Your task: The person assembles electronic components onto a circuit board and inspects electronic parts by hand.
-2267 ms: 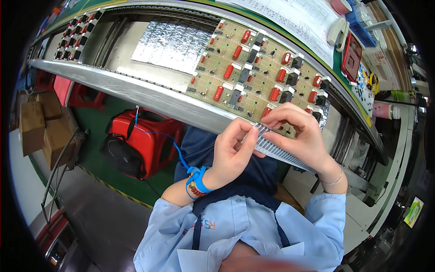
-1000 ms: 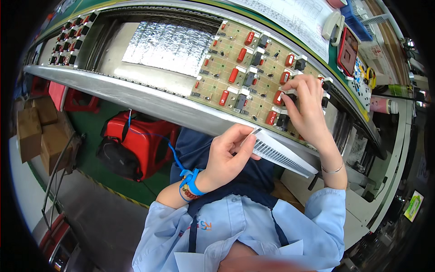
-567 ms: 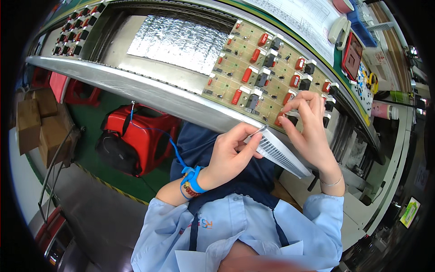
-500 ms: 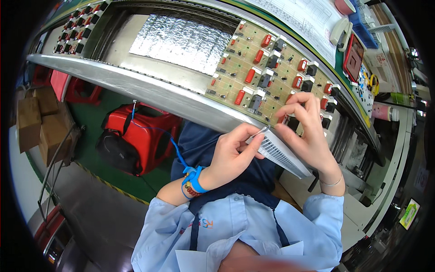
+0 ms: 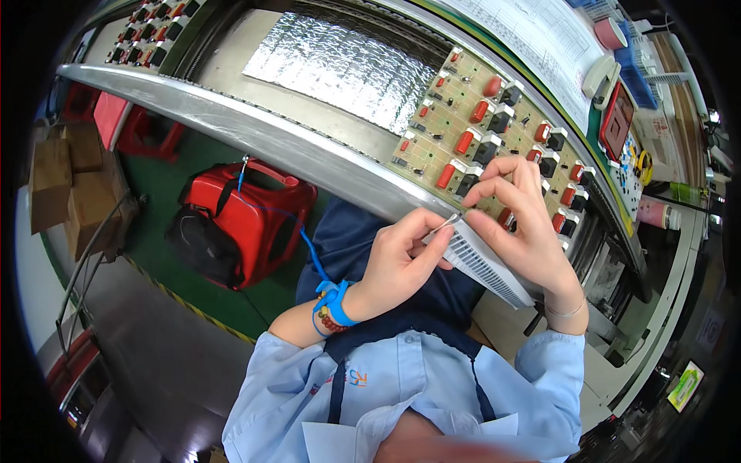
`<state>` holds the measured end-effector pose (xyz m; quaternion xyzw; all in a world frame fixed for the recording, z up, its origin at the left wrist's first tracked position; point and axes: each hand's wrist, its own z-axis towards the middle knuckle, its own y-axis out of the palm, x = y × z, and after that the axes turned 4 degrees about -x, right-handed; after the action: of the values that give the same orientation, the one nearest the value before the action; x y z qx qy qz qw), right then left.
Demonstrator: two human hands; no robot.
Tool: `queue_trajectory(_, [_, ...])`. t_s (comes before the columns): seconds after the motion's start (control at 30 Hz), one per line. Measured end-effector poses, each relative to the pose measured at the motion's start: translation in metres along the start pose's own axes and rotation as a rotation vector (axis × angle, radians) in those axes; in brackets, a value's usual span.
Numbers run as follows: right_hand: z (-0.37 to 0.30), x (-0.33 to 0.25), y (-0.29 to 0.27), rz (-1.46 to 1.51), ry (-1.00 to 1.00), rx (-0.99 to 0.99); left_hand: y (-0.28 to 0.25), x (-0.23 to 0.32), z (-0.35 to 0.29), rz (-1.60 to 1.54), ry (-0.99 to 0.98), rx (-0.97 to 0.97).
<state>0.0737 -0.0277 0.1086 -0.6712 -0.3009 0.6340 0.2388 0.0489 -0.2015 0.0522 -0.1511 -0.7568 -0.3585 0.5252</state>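
Observation:
My left hand (image 5: 409,258) is closed, thumb and index finger pinching the upper end of a white label sheet (image 5: 486,266) with rows of dark bars. The sheet slants down to the right, under my right hand (image 5: 521,228). That hand's thumb and index finger come almost together at the sheet's upper tip; whatever lies between them is too small to make out. Its other fingers are curled above a circuit board panel (image 5: 424,158) with red and black components and white blocks. My right hand partly hides the panel. A blue strap (image 5: 333,305) circles my left wrist.
The panel rests on a metal-railed conveyor (image 5: 309,139), beside a silver foil sheet (image 5: 340,69). Another populated board (image 5: 150,35) sits far left. Beyond the rail are printed papers (image 5: 532,38) and a red tray (image 5: 616,119). A red stool (image 5: 255,216) with a black bag stands left.
My right thumb and index finger have drawn closer together, at the sheet's tip. My left hand keeps its hold. The view has turned slightly, shifting the conveyor and boards to the right.

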Motion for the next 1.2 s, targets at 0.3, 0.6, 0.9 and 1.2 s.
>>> queue_trajectory(0.3, [0.002,-0.003,-0.002,-0.004,-0.116,0.022,-0.003,-0.003,0.0,0.022,-0.025,-0.026])
queue_trajectory(0.6, [0.019,0.014,0.016,-0.327,-0.021,0.115,-0.002,0.0,-0.002,0.0,0.004,-0.026])
queue_trajectory(0.9, [-0.033,0.004,-0.028,0.334,0.118,-0.174,-0.06,0.035,-0.007,-0.066,0.253,0.255])
queue_trajectory(1.2, [-0.086,0.037,-0.016,0.828,0.169,0.117,-0.085,0.042,0.003,-0.251,0.322,0.465])
